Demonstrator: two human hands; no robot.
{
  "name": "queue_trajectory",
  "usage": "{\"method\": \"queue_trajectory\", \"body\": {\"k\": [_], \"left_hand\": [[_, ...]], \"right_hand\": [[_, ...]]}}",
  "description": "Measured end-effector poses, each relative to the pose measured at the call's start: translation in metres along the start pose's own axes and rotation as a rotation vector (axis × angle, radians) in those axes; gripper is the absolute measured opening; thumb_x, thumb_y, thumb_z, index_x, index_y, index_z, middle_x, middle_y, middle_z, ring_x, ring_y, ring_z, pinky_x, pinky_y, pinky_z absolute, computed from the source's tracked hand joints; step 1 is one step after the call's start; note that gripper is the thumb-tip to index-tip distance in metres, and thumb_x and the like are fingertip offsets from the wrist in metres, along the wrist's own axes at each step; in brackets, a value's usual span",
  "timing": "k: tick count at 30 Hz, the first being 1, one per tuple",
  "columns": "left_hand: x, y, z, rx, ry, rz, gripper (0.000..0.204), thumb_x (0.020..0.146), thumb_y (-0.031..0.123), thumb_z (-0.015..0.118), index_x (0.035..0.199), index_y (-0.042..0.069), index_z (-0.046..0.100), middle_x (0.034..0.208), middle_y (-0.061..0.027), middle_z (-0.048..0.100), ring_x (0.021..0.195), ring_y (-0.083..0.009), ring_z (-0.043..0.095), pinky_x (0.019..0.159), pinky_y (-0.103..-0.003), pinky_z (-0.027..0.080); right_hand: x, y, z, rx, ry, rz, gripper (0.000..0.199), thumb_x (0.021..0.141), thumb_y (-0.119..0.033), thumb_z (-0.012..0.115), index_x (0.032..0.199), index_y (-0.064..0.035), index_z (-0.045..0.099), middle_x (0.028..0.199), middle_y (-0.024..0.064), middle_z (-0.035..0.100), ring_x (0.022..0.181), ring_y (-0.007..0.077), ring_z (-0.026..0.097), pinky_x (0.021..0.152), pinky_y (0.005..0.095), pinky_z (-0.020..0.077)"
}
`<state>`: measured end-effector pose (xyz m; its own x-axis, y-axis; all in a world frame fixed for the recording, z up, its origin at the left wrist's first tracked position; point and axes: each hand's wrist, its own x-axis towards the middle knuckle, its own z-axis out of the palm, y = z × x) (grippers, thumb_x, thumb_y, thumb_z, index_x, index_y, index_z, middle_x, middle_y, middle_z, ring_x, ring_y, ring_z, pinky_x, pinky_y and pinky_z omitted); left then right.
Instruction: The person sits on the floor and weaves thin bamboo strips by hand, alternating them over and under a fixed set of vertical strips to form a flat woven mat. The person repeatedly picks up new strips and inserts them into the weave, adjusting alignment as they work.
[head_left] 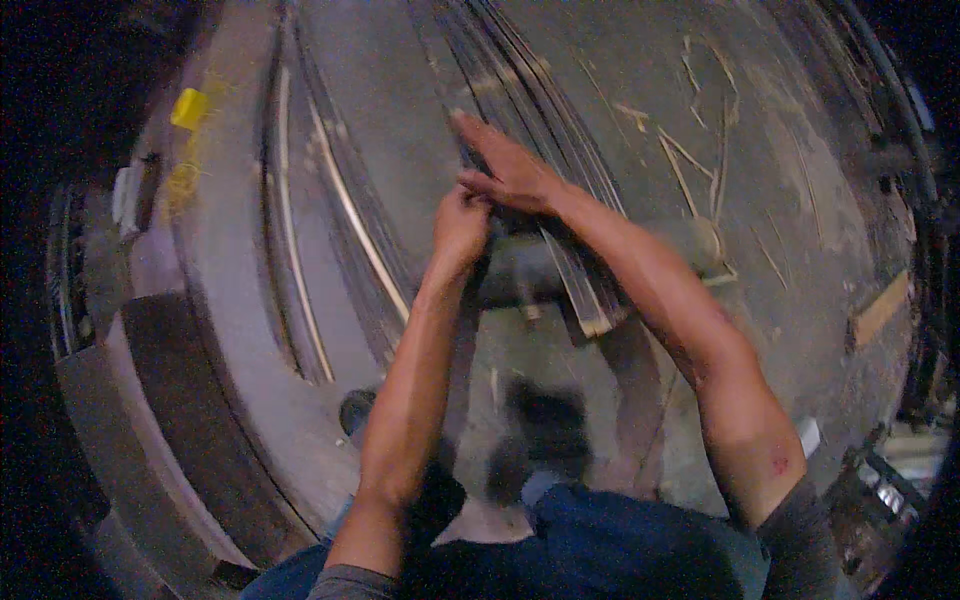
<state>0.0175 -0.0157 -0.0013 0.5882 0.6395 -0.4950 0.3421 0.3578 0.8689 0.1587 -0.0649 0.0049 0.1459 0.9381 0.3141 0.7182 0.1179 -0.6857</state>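
My left hand (461, 225) is closed in front of me, its fingers curled in and partly hidden; what it holds, if anything, I cannot make out. Just above and to its right, my right hand (512, 170) stretches out flat, fingers pointing up and left and thumb close to the left hand. Beneath the right hand and forearm runs a bundle of long dark strips (575, 150), with a pale end nearest me. Whether the right hand touches the strips, I cannot tell. A thick grey bar (520, 268) crosses under the bundle. The picture is blurred.
More long strips with pale edges (352, 215) lie on the floor to the left. Beyond them sit a yellow object (188, 108) and tangled yellow cord (180, 185). Thin broken slivers (685, 175) and a brown board (880, 308) are at the right. Dark panels (200, 400) stand lower left.
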Motion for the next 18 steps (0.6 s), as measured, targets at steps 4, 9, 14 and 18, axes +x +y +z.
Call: {"method": "queue_trajectory", "body": {"k": [4,9,14,18], "left_hand": [[-0.013,0.036,-0.050,0.073,0.504,0.299,0.017,0.087,0.020,0.052,0.085,0.005,0.058,0.066,-0.0003,0.049,0.058,-0.0107,0.044,0.054,-0.027,0.038],[-0.020,0.039,-0.158,0.416,0.678,0.335,0.023,0.087,0.020,0.051,0.093,0.000,0.061,0.075,-0.0076,0.061,0.067,-0.0179,0.058,0.064,-0.032,0.045],[-0.021,0.013,-0.247,0.693,0.833,0.435,0.025,0.088,0.020,0.050,0.096,0.000,0.063,0.079,-0.0115,0.065,0.072,-0.0207,0.061,0.069,-0.034,0.047],[-0.031,0.001,-0.294,0.664,0.865,0.472,0.024,0.088,0.018,0.050,0.097,0.001,0.064,0.079,-0.0126,0.065,0.071,-0.0227,0.060,0.068,-0.034,0.046]], "right_hand": [[-0.015,0.002,-0.010,-0.009,-0.060,0.069,0.074,0.090,-0.035,0.050,0.143,-0.0022,0.011,0.149,0.0158,0.015,0.138,0.0304,0.016,0.112,0.0363,0.0151],[-0.011,-0.001,-0.005,0.041,-0.082,0.071,0.075,0.089,-0.038,0.051,0.143,-0.0021,0.013,0.148,0.0188,0.018,0.137,0.0323,0.019,0.112,0.0376,0.0175],[-0.018,0.006,-0.005,0.046,-0.114,0.093,0.078,0.089,-0.046,0.048,0.144,-0.0041,0.012,0.147,0.0200,0.020,0.136,0.0328,0.020,0.111,0.0372,0.0183],[-0.016,0.004,-0.004,0.056,-0.091,0.082,0.077,0.089,-0.046,0.048,0.144,-0.0041,0.013,0.146,0.0204,0.021,0.136,0.0330,0.021,0.111,0.0368,0.0193]]}}
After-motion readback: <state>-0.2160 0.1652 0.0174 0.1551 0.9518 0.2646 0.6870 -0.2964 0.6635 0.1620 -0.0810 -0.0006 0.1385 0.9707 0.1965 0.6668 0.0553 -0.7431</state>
